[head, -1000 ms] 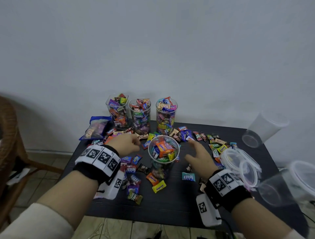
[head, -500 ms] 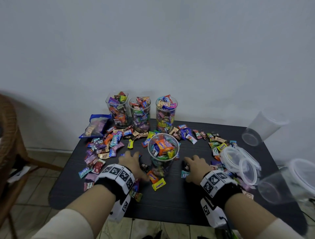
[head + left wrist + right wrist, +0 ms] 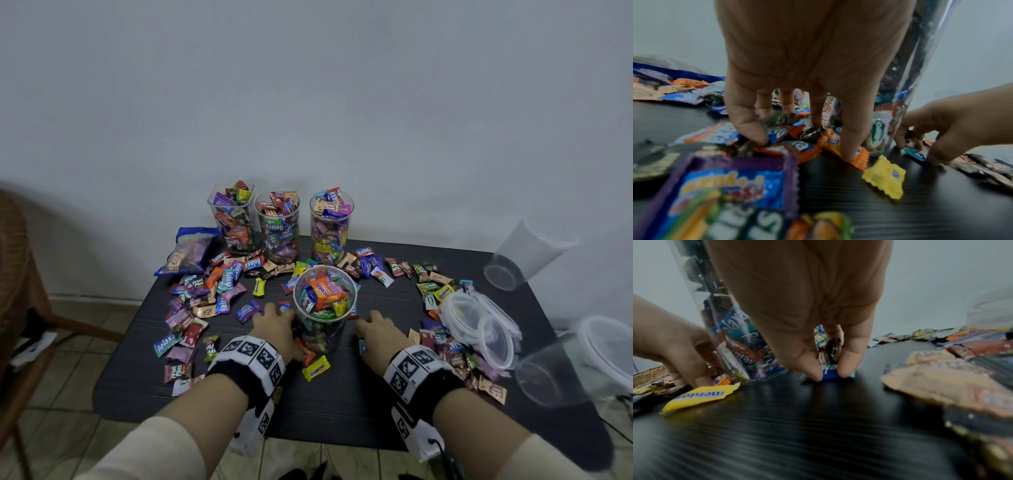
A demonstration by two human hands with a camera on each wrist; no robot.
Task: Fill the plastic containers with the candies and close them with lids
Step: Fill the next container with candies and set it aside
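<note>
- your left hand [image 3: 274, 329] is palm down on the black table [image 3: 342, 404], just left of the near clear container [image 3: 322, 308]; its fingers [image 3: 851, 142] are bent down and spread over a heap of wrapped candies [image 3: 797, 142], fingertips pressing on the wrappers, one on an orange candy [image 3: 857, 158]; you cannot tell whether any is actually pinched
- your right hand [image 3: 376, 334] is just right of that container; its thumb and fingers [image 3: 809, 368] are curled in, pinching a small bunch of candies [image 3: 830, 352] with a blue wrapper [image 3: 830, 374] at the bottom touching the table
- the near container stands upright between your hands, heaped with candies, no lid on it
- three more containers [image 3: 279, 226] stand full and uncovered in a row by the wall
- a yellow candy [image 3: 315, 368] lies on the table in front of the near container
- loose candies [image 3: 205, 298] are scattered left and right; clear lids [image 3: 479, 322] are stacked at the right, with empty containers [image 3: 527, 253] beyond the table edge
</note>
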